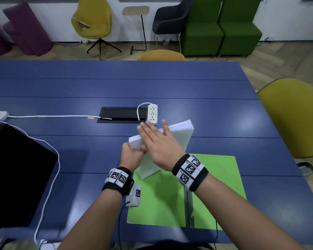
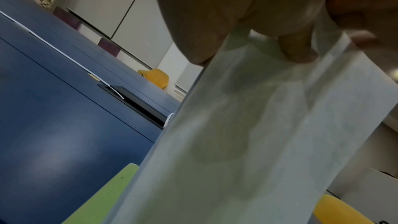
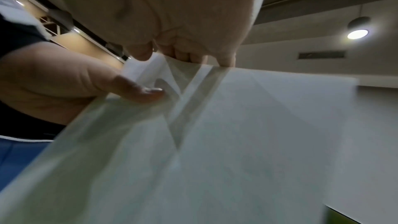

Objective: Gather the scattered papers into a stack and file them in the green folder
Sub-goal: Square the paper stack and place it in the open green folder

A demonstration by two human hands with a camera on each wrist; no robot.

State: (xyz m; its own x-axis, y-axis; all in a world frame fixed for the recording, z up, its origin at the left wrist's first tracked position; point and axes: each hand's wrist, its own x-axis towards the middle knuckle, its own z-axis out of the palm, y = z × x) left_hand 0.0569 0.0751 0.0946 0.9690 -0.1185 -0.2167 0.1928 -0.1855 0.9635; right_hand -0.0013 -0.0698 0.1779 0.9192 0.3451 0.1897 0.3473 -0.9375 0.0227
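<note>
A thick stack of white papers [image 1: 181, 136] stands on edge, tilted, with its lower corner on the open green folder [image 1: 222, 179]. My left hand [image 1: 131, 154] grips the stack's upper left corner, thumb on the near face. My right hand [image 1: 157, 141] lies flat with straight fingers across the top edge of the stack. In the left wrist view the papers [image 2: 247, 142] fill the frame under my fingers [image 2: 299, 48]. In the right wrist view the sheets [image 3: 237, 142] show from below, with the left thumb [image 3: 142, 91] on them.
A white power strip [image 1: 152, 113] and a black cable hatch [image 1: 122, 114] lie just beyond the papers on the blue table [image 1: 98, 87]. A dark monitor [image 1: 16, 177] and white cable [image 1: 49, 147] sit at left. A yellow-green chair [image 1: 296, 116] stands at the right.
</note>
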